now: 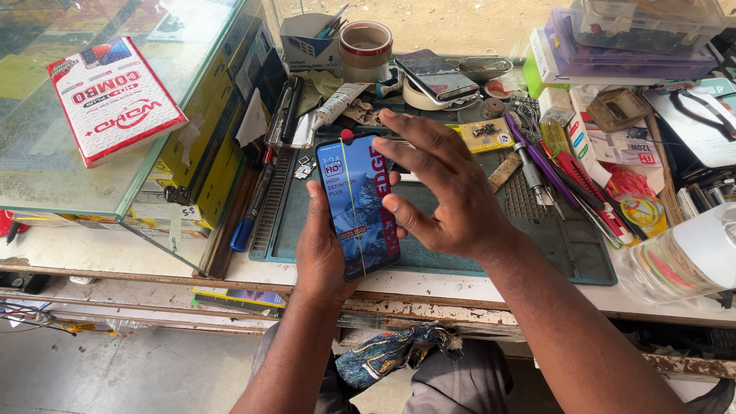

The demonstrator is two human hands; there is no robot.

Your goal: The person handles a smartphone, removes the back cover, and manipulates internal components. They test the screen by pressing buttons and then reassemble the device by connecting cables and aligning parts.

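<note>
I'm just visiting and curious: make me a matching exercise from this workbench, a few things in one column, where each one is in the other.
Things:
1. phone
2. red and white box
3. roll of tape
4. plastic bottle

Places:
A. lying at the right edge of the bench
B. on top of the glass case
C. held in the left hand
D. at the back, beside a small box of pens

Pairs: 1-C, 2-B, 3-D, 4-A

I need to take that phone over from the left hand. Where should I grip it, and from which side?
Grip the phone by its two long edges near the top end, coming from above and the far side. The left hand cups the lower half from underneath, and the right hand sits at its right edge, so the upper left is the freest part. Keep off the glossy front; a thin strip runs down it.
</note>
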